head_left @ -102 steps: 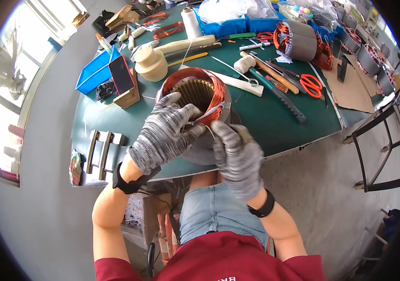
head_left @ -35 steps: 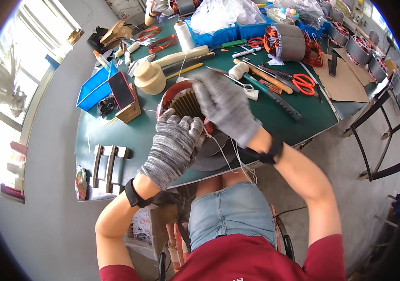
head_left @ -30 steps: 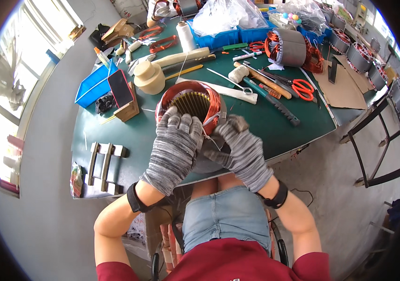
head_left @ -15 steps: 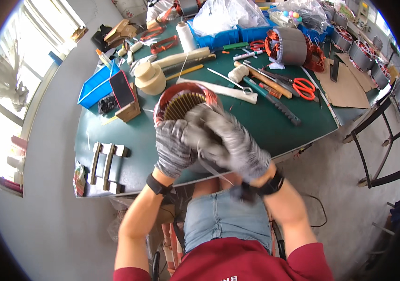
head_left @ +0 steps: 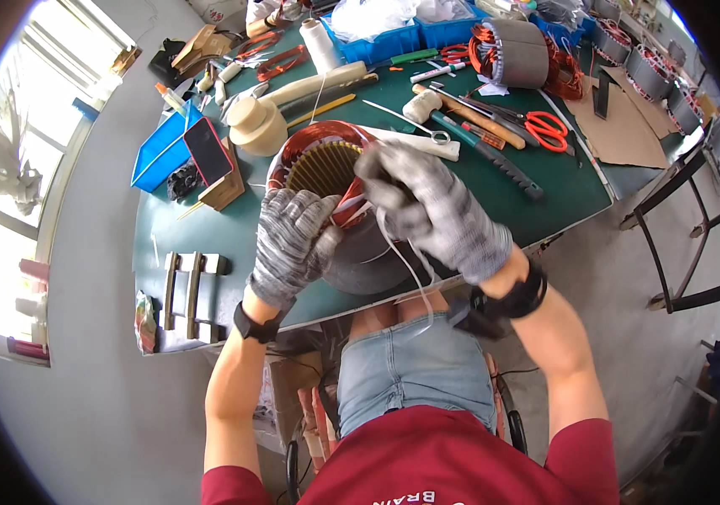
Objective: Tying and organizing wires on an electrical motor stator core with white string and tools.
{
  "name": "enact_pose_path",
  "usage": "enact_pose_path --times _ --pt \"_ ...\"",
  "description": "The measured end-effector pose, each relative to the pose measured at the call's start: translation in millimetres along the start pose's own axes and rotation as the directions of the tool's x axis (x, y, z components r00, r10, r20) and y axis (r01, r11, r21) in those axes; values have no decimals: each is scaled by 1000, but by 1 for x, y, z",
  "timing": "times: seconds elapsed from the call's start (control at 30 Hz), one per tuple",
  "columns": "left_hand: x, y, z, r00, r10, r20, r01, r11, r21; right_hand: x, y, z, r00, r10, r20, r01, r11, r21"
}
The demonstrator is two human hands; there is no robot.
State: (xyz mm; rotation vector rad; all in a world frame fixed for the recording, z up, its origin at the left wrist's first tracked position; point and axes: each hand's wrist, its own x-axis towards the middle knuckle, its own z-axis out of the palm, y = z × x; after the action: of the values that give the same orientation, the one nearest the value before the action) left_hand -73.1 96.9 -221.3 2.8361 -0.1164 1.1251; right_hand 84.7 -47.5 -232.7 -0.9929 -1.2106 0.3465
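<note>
Right hand (head_left: 432, 206), overlapping left hand (head_left: 293, 240) earlier, now apart | left on stator (head_left: 322, 168) near-left rim, right beside right rim | grips: I cannot tell | white cord (head_left: 393, 245) dangles; I judge it unsecured

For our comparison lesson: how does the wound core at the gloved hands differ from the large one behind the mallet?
The near core stands on end; the far core lies sideways.
The left hand touches the near core; nobody touches the far core.
Both carry reddish windings.
</note>
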Motion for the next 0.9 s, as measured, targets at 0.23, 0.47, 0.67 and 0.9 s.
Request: enact_pose_path --times 0.23,0.47,0.67,0.9 --pt "7 9 -15 986 -125 108 128 992 -22 -3 2 -39 985 -164 58 120 400 -909" --pt "23 17 -23 938 -236 255 246 969 -7 -57 -14 19 975 -217 -44 112 654 -748" --pt "24 13 -30 909 -253 332 260 965 23 -31 -12 59 964 -72 -258 -84 832 -548" --pt "21 5 -30 865 -157 477 88 982 165 -72 22 63 850 -388 -356 92 775 -625"
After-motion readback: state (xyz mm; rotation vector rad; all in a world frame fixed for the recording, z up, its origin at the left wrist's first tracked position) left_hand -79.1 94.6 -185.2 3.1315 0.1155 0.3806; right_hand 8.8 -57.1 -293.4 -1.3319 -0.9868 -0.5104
